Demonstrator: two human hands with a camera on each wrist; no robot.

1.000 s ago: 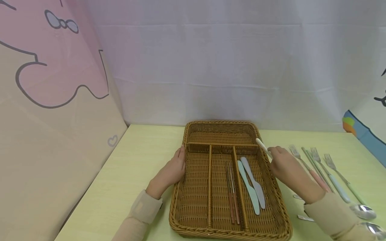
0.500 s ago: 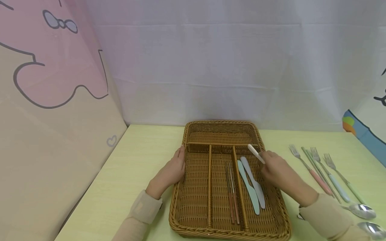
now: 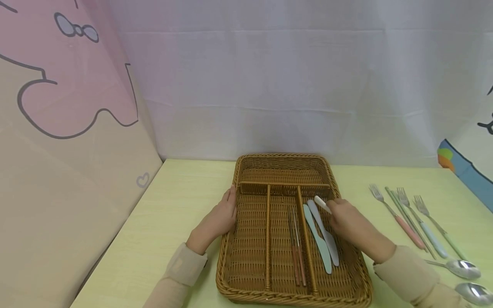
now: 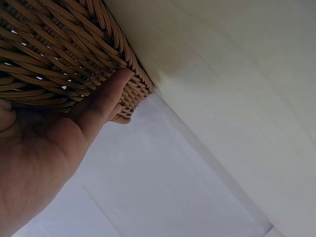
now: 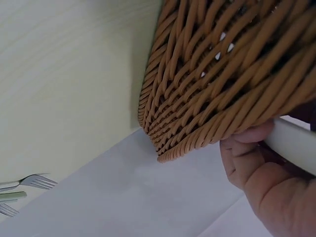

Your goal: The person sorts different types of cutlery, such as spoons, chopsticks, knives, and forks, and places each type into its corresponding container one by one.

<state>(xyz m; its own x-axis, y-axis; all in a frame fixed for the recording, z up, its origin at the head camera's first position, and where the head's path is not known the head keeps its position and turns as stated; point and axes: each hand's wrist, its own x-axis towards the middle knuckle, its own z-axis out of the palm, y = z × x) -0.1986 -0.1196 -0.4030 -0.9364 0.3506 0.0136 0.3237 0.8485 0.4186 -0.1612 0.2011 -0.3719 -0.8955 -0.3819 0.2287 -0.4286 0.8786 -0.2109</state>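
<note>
My right hand point(image 3: 356, 226) grips a white knife point(image 3: 322, 203) over the right compartment of a brown wicker cutlery basket point(image 3: 292, 298). Only the knife's rounded handle shows; the hand hides the rest. In the right wrist view, the handle passes just beyond the basket's rim. Lying in that compartment are a mint knife point(image 3: 319, 241) and a grey-lilac knife point(image 3: 322, 229). Brown-ended chopsticks point(image 3: 296, 256) occupy the middle compartment. Against the basket's outer left wall rests my left hand point(image 3: 219, 216), its fingers stretched along the wicker in the left wrist view.
To the right of the basket, on the pale yellow table point(image 3: 188, 184), lie forks point(image 3: 402, 224) with coloured handles, green chopsticks point(image 3: 408, 218) and two spoons point(image 3: 462, 269). A pale cloth point(image 3: 246, 85) hangs behind the table, and a printed cloth point(image 3: 77, 171) hangs at the left.
The right hand has carried the white knife leftward from above the basket's right rim and down into the right compartment. My left hand has stayed against the basket's side.
</note>
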